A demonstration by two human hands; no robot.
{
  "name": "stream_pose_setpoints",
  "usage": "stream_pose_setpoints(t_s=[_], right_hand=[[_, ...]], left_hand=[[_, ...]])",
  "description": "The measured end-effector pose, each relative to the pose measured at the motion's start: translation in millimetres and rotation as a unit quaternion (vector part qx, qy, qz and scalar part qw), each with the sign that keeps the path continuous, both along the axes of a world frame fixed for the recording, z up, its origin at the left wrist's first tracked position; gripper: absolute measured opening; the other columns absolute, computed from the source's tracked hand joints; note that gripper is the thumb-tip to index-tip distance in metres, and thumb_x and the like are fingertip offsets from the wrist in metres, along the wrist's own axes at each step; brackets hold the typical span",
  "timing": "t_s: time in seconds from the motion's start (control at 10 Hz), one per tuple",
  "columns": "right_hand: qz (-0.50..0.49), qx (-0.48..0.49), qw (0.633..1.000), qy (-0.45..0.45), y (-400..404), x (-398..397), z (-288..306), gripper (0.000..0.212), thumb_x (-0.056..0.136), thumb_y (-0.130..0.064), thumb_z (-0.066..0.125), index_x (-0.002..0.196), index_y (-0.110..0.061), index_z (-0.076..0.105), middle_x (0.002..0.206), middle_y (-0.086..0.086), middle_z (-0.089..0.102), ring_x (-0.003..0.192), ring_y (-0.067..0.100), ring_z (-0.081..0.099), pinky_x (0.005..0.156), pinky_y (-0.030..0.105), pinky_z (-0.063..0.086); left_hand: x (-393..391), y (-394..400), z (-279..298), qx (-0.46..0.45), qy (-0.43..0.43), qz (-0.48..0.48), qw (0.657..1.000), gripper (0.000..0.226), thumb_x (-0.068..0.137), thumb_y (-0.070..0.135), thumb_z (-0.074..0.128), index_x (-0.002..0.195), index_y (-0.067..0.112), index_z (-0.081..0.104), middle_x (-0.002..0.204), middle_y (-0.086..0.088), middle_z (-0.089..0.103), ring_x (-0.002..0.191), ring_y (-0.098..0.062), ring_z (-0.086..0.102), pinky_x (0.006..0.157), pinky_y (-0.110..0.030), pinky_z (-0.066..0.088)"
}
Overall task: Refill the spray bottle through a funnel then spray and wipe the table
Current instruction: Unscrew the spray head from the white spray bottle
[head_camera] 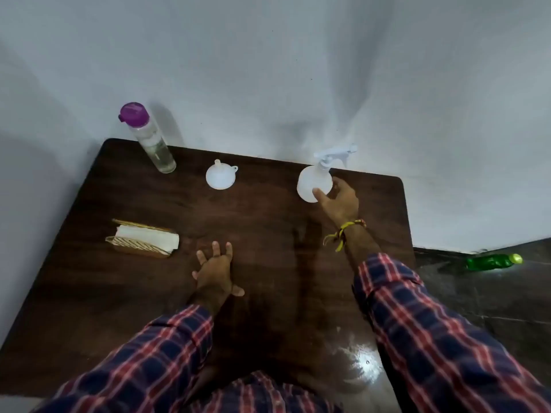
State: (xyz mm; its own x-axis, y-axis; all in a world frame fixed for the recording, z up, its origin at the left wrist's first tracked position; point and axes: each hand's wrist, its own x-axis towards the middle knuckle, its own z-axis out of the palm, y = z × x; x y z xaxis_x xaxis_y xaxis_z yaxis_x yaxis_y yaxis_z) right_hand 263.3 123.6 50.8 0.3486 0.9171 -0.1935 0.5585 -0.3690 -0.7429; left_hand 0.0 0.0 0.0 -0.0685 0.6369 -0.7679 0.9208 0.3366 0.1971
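dark wood table (pixel 119 293), and we are right at the start. the right hand (pixel 340 201) is at the white spray bottle (pixel 313 183) near the far edge, thumb and fingers curled partly round its body and touching it; whether that grip has closed firm i cannot tell, and the bottle looks to be standing on the wood. the trigger head (pixel 334 155) sits on top, so the unscrewing looks not yet done. the left hand (pixel 214 266) lies flat on the table with fingers spread, holding nothing.

the white funnel (pixel 221 175) rests wide end down, well apart from the spray bottle and in nobody's hand. the clear bottle with the purple cap (pixel 150 138) stands at the far left corner, capped, liquid showing in its lower part; that is the likely refill. tissues in a striped holder (pixel 143 239) wait just left of the left hand, untouched.

my call: 0 steps finished. opening, funnel in, pouring, closing, spraying, wiping all remain. a green bottle (pixel 492 261) lies on the floor, off to the right.
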Motion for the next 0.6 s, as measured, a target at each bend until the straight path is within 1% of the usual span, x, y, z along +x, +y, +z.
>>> stream_pose_setpoints(t_s=[0.1,0.2,0.3,0.4,0.5,0.6], right_hand=[[0.015,-0.012,1.0,0.024,29.5,-6.0,-4.0,0.059,0.081,-0.039,0.074,0.131,-0.012,0.057,0.129,0.007,0.063,0.12,0.027,0.057,0.103,0.035,0.044],[-0.004,-0.005,1.0,0.03,47.2,-13.0,-9.7,0.05,0.083,-0.038,0.072,0.126,-0.013,0.062,0.126,0.009,0.065,0.118,0.03,0.058,0.1,0.037,0.046],[-0.01,0.015,1.0,0.009,43.5,-14.0,-12.2,0.036,0.085,-0.036,0.072,0.109,-0.009,0.068,0.112,0.011,0.069,0.107,0.031,0.062,0.083,0.028,0.044],[-0.007,0.025,1.0,0.005,20.1,-11.5,-2.9,0.035,0.087,-0.037,0.07,0.109,-0.01,0.067,0.108,0.01,0.069,0.104,0.029,0.062,0.082,0.027,0.043],[-0.009,0.044,0.999,0.018,-26.1,-3.1,6.5,0.033,0.088,-0.036,0.068,0.111,-0.012,0.066,0.109,0.006,0.069,0.104,0.024,0.062,0.087,0.03,0.047],[-0.004,0.079,0.996,0.032,-92.9,6.0,11.9,0.026,0.087,-0.031,0.07,0.107,-0.016,0.064,0.105,0.001,0.069,0.099,0.018,0.063,0.086,0.031,0.049]], left_hand=[[-0.6,2.7,0.1,-0.016,-0.002,-0.005,1.0,0.133,0.065,0.035,0.088,0.154,0.033,-0.011,0.161,-0.001,-0.023,0.145,-0.044,-0.017,0.11,-0.069,0.022],[-0.4,4.7,-3.4,-0.03,-0.005,-0.002,1.0,0.132,0.066,0.033,0.088,0.154,0.033,-0.011,0.16,-0.001,-0.024,0.145,-0.043,-0.019,0.11,-0.07,0.019],[-3.0,5.4,-5.9,-0.024,-0.005,-0.004,1.0,0.132,0.067,0.033,0.088,0.154,0.033,-0.011,0.161,0.0,-0.024,0.145,-0.043,-0.019,0.11,-0.07,0.019],[-2.8,4.3,-7.0,-0.018,-0.005,-0.005,1.0,0.133,0.065,0.033,0.089,0.154,0.033,-0.011,0.161,0.0,-0.024,0.145,-0.043,-0.018,0.11,-0.07,0.02],[-2.5,1.0,-7.0,-0.007,0.002,-0.008,1.0,0.134,0.064,0.036,0.089,0.154,0.033,-0.01,0.161,0.0,-0.023,0.145,-0.043,-0.018,0.109,-0.07,0.02],[-1.6,-2.1,-6.2,0.005,-0.003,-0.007,1.0,0.134,0.063,0.036,0.09,0.154,0.033,-0.01,0.161,0.0,-0.024,0.145,-0.044,-0.018,0.109,-0.071,0.02]])
